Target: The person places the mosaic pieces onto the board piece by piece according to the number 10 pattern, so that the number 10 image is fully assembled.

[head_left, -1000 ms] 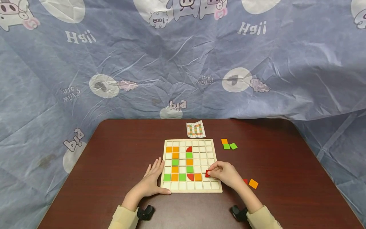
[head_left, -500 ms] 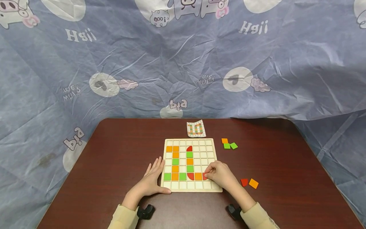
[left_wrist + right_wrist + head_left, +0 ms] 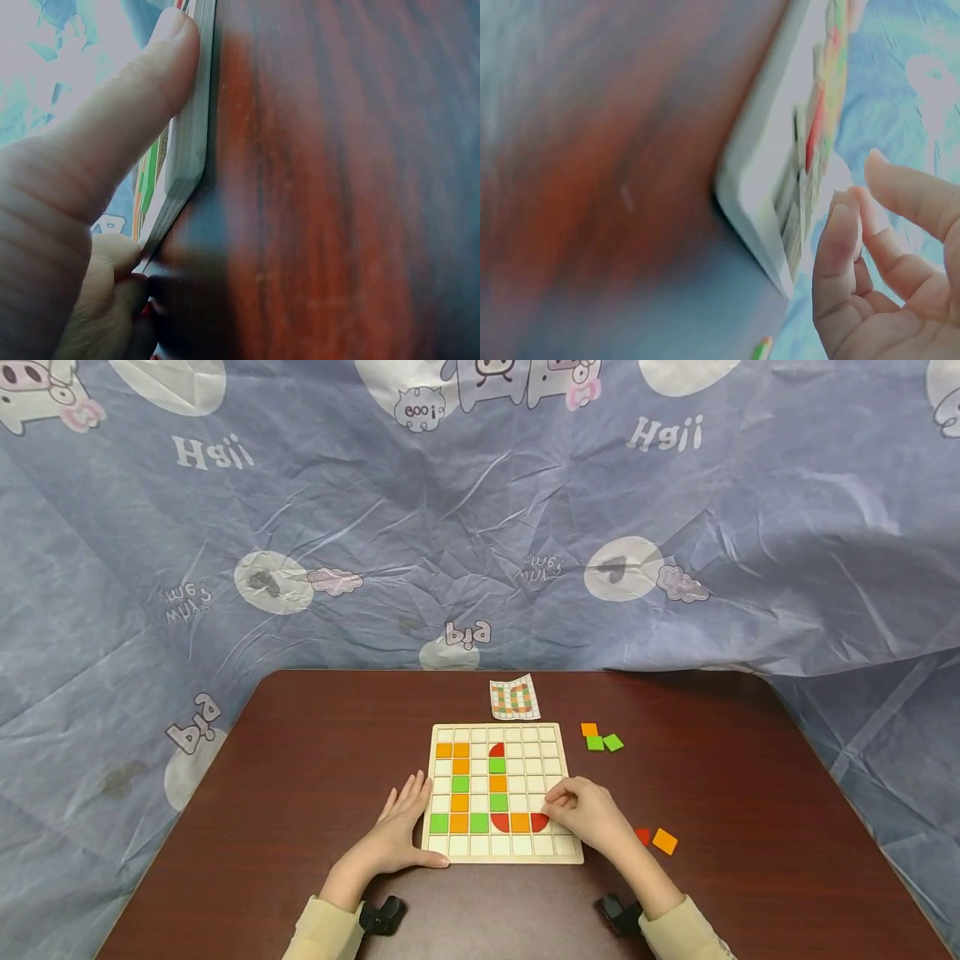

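A cream grid board point(image 3: 502, 861) lies flat on the table with orange, green and red tiles in several cells. My left hand point(image 3: 393, 838) rests along its left edge, fingers spread and fairly straight; in the left wrist view the thumb point(image 3: 142, 97) lies against the board's edge. Over the board's right side, my right hand point(image 3: 588, 814) hovers beside a red quarter-round tile point(image 3: 537, 822) in the second row from the front. The right wrist view shows its thumb and fingers raised off the board, with nothing between them.
An orange tile point(image 3: 664, 841) and a partly hidden red tile point(image 3: 642, 837) lie right of my right forearm. One orange and two green tiles point(image 3: 613, 742) sit behind on the right. A printed pattern card point(image 3: 514, 697) lies beyond the board.
The red quarter-round tile has gone down into a cell right of the orange one, and my right hand has let go and drawn slightly back to the right. My left hand stays still.
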{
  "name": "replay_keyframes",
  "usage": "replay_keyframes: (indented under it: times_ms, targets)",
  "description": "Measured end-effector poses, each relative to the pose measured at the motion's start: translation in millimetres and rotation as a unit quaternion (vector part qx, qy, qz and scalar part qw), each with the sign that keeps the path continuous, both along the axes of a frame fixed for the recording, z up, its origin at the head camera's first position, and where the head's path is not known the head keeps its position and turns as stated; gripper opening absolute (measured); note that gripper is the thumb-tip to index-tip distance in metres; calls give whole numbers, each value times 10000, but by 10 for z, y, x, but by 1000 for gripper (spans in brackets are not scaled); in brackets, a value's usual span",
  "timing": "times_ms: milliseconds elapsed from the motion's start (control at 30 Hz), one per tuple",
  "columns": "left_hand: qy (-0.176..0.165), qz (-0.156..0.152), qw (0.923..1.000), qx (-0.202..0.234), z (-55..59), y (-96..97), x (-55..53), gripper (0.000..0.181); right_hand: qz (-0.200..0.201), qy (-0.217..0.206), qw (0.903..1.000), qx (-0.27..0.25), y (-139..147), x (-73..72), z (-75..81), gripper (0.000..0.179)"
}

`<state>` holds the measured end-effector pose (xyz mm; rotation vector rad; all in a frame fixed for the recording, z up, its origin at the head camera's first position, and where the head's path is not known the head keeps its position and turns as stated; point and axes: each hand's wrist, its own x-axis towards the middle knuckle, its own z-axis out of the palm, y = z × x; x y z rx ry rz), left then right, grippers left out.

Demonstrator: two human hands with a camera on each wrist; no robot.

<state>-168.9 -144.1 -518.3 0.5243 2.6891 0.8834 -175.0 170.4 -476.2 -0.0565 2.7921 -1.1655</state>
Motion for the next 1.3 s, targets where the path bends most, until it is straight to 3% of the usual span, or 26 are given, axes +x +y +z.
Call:
replay_keyframes:
  times_ms: [233,533,1000,1300]
  targets:
    - [-14,17,10000,42,3,-3,1,125,-119,16,9992,-372,452,-8,124,16]
    - [23,26,9999,144,-9,8,10,126,-486,-264,9952,-804,1019,127,142,34]
    - [42,28,9999,139,-8,1,16,126,-504,-879,9947,-197,1437,338,-34,45]
    - [20,19,9999,133,-5,3,13,125,-302,-743,9964,277,1449,355,-106,45]
